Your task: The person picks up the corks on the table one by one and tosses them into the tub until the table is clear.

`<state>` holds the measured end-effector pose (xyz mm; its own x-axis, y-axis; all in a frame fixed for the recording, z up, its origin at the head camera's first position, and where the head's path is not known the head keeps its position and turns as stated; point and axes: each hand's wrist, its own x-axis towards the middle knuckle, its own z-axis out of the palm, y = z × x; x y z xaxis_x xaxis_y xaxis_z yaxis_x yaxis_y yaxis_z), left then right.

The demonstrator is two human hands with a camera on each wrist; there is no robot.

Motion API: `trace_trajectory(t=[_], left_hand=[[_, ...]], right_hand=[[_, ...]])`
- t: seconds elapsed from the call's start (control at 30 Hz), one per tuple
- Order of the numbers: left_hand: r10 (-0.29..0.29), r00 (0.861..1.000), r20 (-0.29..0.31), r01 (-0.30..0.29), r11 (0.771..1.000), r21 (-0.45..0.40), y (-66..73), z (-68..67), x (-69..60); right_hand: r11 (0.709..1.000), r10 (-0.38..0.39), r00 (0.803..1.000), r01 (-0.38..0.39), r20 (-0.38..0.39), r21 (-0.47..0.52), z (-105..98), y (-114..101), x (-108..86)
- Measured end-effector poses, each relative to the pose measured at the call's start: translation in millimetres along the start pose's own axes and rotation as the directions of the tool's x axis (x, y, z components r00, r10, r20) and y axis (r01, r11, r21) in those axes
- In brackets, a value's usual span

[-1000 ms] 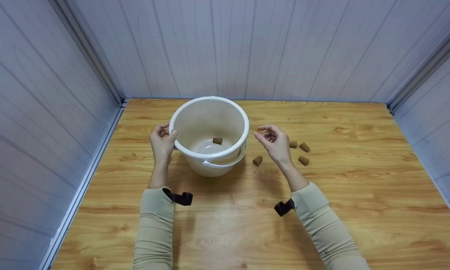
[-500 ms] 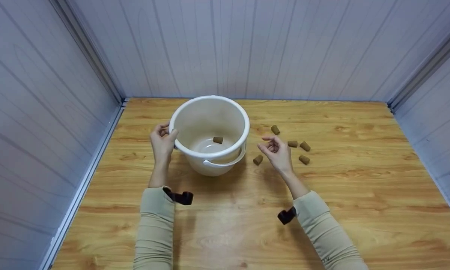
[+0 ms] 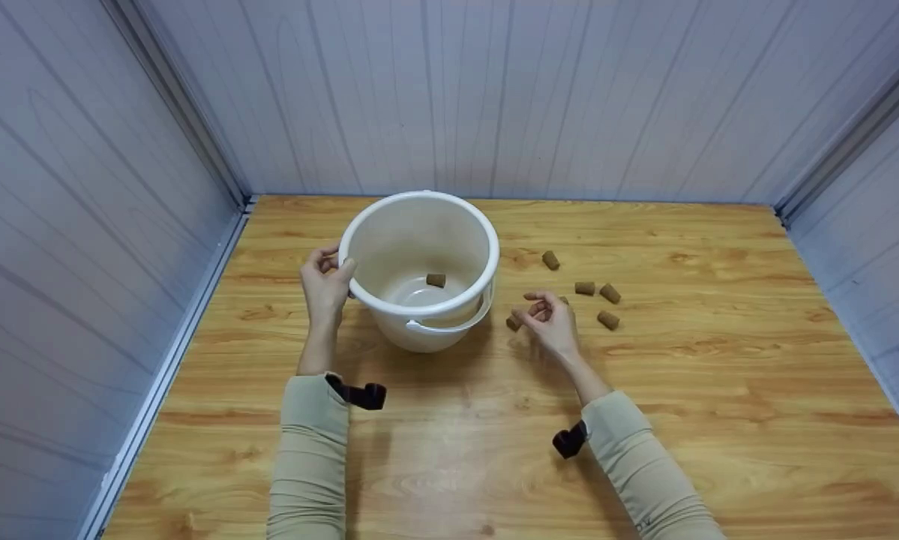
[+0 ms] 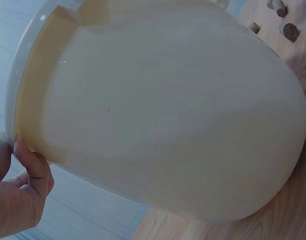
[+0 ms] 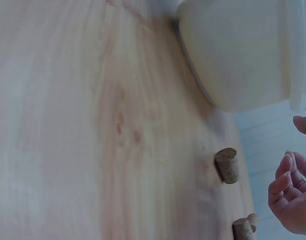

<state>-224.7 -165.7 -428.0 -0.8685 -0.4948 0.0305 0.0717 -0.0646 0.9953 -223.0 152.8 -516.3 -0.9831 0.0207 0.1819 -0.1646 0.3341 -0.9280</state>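
A white bucket (image 3: 419, 330) stands on the wooden table with one cork (image 3: 436, 280) lying on its bottom. My left hand (image 3: 324, 289) grips the bucket's rim at its left side, thumb over the edge; the left wrist view has this hand (image 4: 23, 195) at the rim too. Right of the bucket, my right hand (image 3: 555, 328) hovers above the table, thumb and fingers parted and holding nothing. Just left of its thumb lies a cork (image 3: 513, 322), partly covered. In the right wrist view, a cork (image 5: 227, 165) stands out beneath the hand (image 5: 293, 200).
Several more corks lie right of and behind my right hand, among them one (image 3: 550, 260) farther back and one (image 3: 608, 320) nearer. The bucket's handle (image 3: 456, 328) hangs down in front. Pale panelled walls (image 3: 494, 97) enclose the table's back and sides.
My right hand has moved away from beside the bucket's rim, down and towards me, uncovering the cork farthest back. My left hand and the bucket have stayed almost still.
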Motion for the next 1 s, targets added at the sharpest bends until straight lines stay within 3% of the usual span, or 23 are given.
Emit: trace_trajectory(t=[0.2, 0.6, 1.0], left_hand=[[0.002, 1.0, -0.004, -0.002, 1.0, 0.016, 0.2, 0.1, -0.4], [-0.006, 1.0, 0.005, 0.006, 0.999, 0.046, 2.1, -0.3, -1.8], [-0.018, 1.0, -0.002, 0.018, 0.998, 0.061, 1.2, 0.4, -0.5]], right_hand=[[0.992, 0.068, 0.998, -0.069, -0.006, -0.104, 3.4, 6.1, -1.7], [0.97, 0.146, 0.989, -0.15, -0.032, -0.189, 9.3, 16.2, -3.0], [0.958, 0.144, 0.989, -0.148, -0.033, -0.246, 13.5, 23.7, -1.4]])
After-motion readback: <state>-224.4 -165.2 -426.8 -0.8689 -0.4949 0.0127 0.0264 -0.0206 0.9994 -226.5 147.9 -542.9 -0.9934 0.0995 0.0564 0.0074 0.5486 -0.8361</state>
